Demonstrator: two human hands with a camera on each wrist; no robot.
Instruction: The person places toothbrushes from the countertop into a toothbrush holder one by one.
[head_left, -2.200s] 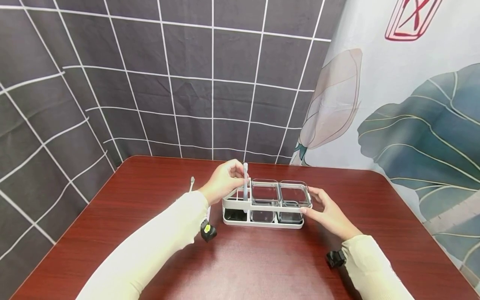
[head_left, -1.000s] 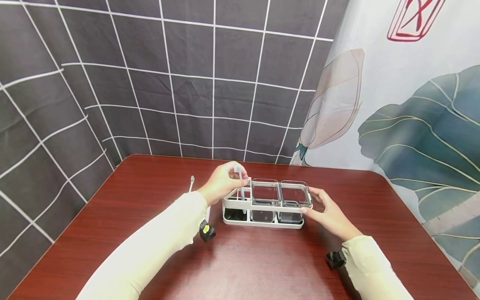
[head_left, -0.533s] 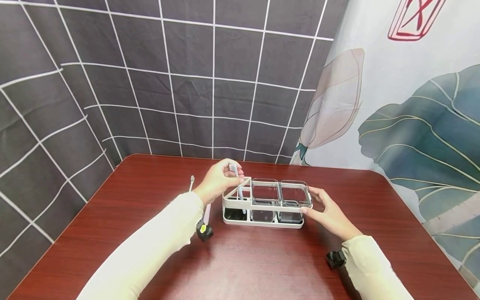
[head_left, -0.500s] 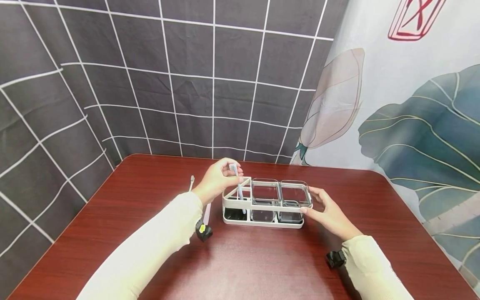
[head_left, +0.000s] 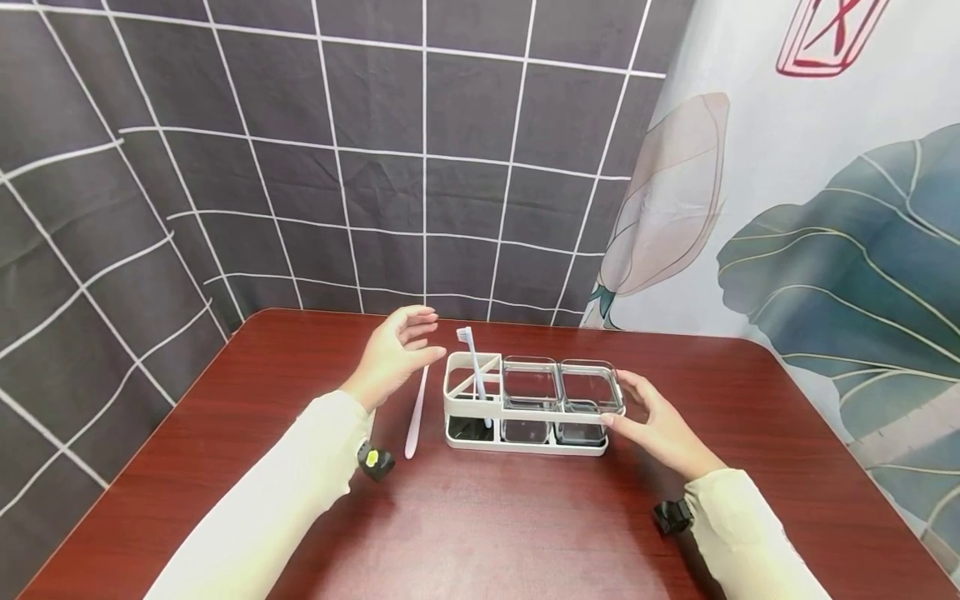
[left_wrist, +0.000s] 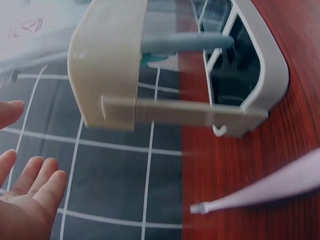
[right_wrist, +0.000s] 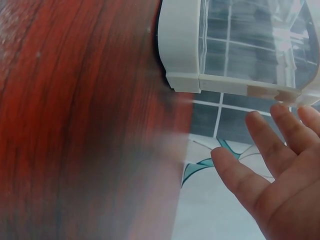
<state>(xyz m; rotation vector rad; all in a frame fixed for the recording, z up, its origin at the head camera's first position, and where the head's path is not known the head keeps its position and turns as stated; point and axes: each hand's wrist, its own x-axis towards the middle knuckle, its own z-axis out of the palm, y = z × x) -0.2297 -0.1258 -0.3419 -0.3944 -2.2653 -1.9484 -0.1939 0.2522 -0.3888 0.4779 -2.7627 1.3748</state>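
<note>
A white toothbrush holder point(head_left: 472, 407) stands on the table with two clear square cups point(head_left: 529, 387) in its middle and right places. In the left compartment a pale blue toothbrush point(head_left: 477, 375) leans, bristles up and tilted left. My left hand point(head_left: 386, 358) hovers left of the holder with fingers spread, holding nothing. Below it a pink toothbrush point(head_left: 415, 425) lies on the table, its head end hidden behind the hand. My right hand point(head_left: 660, 425) holds the holder's right end, thumb at the front rail and fingers along the side.
The red-brown wooden table point(head_left: 510, 517) reaches back to a dark grid-patterned curtain point(head_left: 375, 192). A floral cloth point(head_left: 825, 250) hangs at the right. Each wrist carries a small black camera point(head_left: 375, 461).
My left hand has let go of the blue toothbrush and moved left, away from the holder. That toothbrush tilted further left in its compartment. The right hand stays at the holder's end.
</note>
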